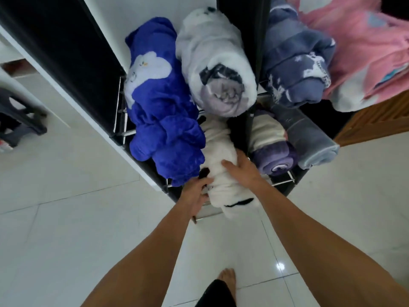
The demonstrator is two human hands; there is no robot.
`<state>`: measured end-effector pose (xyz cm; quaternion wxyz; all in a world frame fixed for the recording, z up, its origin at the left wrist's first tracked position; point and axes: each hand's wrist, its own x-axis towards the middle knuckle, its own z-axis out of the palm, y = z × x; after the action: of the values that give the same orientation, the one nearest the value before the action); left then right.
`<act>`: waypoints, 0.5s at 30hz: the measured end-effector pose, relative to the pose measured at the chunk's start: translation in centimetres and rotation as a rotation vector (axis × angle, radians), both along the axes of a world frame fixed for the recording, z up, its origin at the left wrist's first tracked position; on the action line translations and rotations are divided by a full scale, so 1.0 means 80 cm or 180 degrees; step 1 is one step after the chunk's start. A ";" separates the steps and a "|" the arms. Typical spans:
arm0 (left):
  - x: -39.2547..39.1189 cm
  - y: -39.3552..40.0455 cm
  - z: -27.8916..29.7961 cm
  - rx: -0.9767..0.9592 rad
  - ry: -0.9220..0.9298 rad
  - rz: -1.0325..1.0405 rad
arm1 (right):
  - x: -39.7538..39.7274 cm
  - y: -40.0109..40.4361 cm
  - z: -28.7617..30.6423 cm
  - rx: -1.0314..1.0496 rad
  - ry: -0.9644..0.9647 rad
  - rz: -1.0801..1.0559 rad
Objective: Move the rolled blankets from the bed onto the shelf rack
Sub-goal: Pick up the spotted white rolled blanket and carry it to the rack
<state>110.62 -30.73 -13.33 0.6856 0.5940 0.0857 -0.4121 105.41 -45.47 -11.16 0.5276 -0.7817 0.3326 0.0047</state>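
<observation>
- The white rolled blanket [223, 173] under my hands is plush and cream-coloured, with black markings at its near end and a dark patch on its left side.
- It lies lengthwise on a lower tier of the shelf rack [282, 181], its near end sticking out past the front rail toward me.
- Just to its left, a royal-blue rolled blanket [161, 107] with a white cloud-like figure sits on the tier above and overhangs it.
- A white-and-grey rolled blanket [218, 65] lies beside the blue one on that upper tier, its spiral end facing me.
- To the right of the rack's dark upright, a slate-blue rolled blanket [296, 63] with white shapes rests up top, with a pink blanket [363, 47] further right.
- Below those, a purple-and-cream roll [273, 151] and a pale grey-blue roll [309, 138] sit side by side on the lower tier.
- My left hand [195, 196] grips the white roll's left side near the front, fingers curled in against the fleece beside the dark patch.
- My right hand [244, 168] lies on top of the roll, palm down, fingers spread and pressed into the fabric.
- Both forearms reach forward and down over the white tiled floor [77, 240], and my bare foot [226, 276] shows below.
</observation>
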 end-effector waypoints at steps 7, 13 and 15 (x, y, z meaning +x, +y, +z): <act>0.040 -0.050 -0.021 0.0166 -0.0292 0.0191 | -0.024 -0.002 -0.046 0.0047 -0.0584 -0.0733; 0.041 -0.051 -0.022 0.0915 0.0083 -0.0132 | -0.055 0.020 -0.069 0.1603 0.0277 -0.1568; 0.041 -0.047 -0.022 0.0894 0.0367 -0.0306 | -0.052 0.019 -0.067 0.2361 0.0225 -0.1510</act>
<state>113.91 -34.45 -15.10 0.5692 0.6628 0.1531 -0.4618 101.29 -43.94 -16.51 0.7471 -0.4408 0.4966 0.0293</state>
